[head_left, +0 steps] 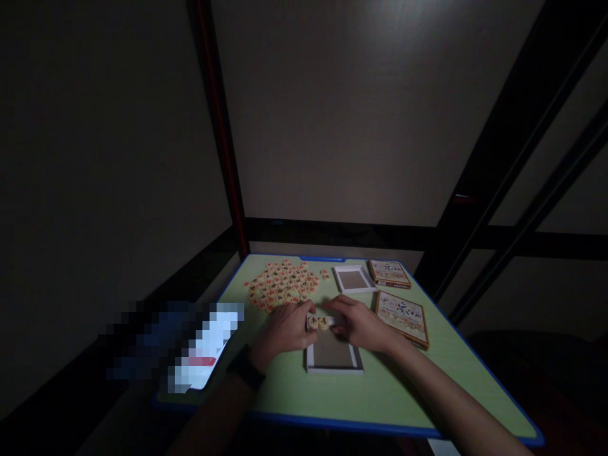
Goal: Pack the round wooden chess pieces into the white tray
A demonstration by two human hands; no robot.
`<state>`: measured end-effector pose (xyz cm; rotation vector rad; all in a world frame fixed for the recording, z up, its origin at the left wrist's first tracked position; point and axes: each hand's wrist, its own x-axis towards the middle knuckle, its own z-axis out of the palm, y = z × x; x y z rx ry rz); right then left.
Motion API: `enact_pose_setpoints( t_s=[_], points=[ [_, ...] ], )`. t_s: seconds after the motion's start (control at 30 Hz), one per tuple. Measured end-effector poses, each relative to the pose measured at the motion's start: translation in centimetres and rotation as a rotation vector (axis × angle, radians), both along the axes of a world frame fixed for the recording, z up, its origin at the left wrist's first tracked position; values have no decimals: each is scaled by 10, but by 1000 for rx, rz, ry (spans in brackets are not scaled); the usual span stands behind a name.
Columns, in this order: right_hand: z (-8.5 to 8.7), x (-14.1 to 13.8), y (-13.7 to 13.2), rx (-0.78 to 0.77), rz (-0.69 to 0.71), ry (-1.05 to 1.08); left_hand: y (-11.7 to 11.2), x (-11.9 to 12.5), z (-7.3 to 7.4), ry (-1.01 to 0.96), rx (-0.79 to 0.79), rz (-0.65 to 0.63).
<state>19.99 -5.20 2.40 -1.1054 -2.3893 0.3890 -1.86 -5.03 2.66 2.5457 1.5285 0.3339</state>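
Two round wooden xiangqi pieces with dark characters lie side by side at the far end of a shallow white box tray (335,369). My left hand (287,326) is curled round the tray's far left corner, its thumb and forefinger about the left xiangqi piece (312,322). To the right of the other xiangqi piece (323,323), my right hand (357,322) is over the tray's far right corner with thumb and forefinger apart. I see nothing between those fingers. The undersides of both hands are hidden.
A spread of loose xiangqi pieces (285,284) covers the green table's (294,396) far left. At the back right are a second tray (351,278) and two printed boxes, one far (389,273), one nearer (403,316). A lit, partly pixelated screen (209,348) is at the left edge.
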Motion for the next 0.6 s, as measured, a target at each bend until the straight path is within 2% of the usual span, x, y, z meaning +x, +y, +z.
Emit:
enact_pose_setpoints(
  t_s=[0.2,0.37,0.5,0.6],
  points=[
    [10,4,0,32,-52,79,0,0,3,11,18,20],
    [4,9,6,183,-197,182,0,0,3,25,68,5],
    [3,5,29,240,-248,199,-1,2,4,-47,129,11],
    [15,-13,60,178,-258,5,0,3,4,-74,160,26]
  ],
)
